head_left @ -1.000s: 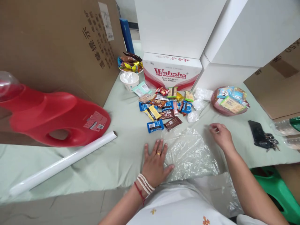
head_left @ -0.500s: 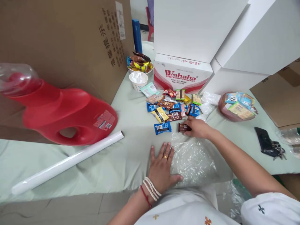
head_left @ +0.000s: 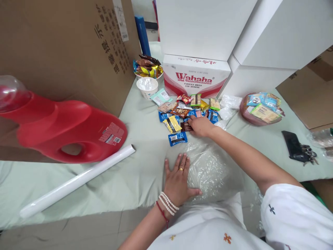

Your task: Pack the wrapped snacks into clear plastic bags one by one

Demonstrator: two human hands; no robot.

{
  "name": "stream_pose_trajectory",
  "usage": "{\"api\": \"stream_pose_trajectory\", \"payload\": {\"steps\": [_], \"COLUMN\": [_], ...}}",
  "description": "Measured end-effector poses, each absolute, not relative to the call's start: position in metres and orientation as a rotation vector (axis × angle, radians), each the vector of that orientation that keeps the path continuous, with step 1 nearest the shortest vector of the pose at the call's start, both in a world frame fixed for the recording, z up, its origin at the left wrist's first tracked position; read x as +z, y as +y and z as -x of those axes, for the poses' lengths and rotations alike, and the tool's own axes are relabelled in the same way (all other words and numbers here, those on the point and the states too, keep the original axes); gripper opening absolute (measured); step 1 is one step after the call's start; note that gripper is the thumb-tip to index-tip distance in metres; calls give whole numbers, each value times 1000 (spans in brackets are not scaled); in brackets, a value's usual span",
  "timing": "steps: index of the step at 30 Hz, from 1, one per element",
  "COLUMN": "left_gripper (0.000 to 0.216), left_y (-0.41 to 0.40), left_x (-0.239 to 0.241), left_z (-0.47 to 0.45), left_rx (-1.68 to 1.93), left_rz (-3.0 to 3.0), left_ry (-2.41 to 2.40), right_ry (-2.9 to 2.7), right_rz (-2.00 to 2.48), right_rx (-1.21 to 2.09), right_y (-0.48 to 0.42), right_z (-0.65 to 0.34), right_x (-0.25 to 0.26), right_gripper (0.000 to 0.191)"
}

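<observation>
My left hand [head_left: 177, 184] lies flat with its fingers spread on the green cloth, its thumb and side against a crinkled clear plastic bag [head_left: 208, 173]. My right hand [head_left: 201, 126] reaches onto a heap of small wrapped snacks, fingers curled down over a brown snack packet [head_left: 186, 127]; the hand partly hides what is under it. Close by lie a blue snack packet [head_left: 177, 139], a yellow packet [head_left: 172, 124], an orange-brown packet [head_left: 181, 109] and a pale green packet [head_left: 161, 97].
A red jug [head_left: 78, 128] and a white roll [head_left: 78, 181] are on the left. Behind stand a paper cup [head_left: 147, 89], a bowl of snacks [head_left: 160, 77] and a Wahaha box [head_left: 196, 78]. At right are a pink bowl [head_left: 247, 116], a black phone [head_left: 293, 146] and keys [head_left: 309, 154].
My right hand has moved left and a little away from me, taking the small brown packet from beside the heap onto it. My left hand stays on the bag's edge. The camera view has shifted slightly.
</observation>
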State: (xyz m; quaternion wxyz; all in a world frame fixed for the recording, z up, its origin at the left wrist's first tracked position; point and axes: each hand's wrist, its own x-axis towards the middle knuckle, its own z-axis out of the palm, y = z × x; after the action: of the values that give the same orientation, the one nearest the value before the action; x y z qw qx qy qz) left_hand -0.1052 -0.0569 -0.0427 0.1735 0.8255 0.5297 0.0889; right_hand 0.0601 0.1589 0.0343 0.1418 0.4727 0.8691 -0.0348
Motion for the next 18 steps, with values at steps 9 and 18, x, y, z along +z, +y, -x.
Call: {"api": "stream_pose_trajectory", "payload": {"steps": [9,18], "left_gripper": [126,126], "left_y": [-56,-45], "left_x": [-41,-33], "left_z": [102,97], "left_rx": [204,70], "left_rz": [-2361,-2373], "left_ry": [1592,1650], "right_ry": [2513,2423], "right_rz": [-1558,-1275], "right_rx": [-285,-481], "right_y": [81,8], "right_z": [-136,-124], "right_x": [105,62], "right_gripper": [37,29]}}
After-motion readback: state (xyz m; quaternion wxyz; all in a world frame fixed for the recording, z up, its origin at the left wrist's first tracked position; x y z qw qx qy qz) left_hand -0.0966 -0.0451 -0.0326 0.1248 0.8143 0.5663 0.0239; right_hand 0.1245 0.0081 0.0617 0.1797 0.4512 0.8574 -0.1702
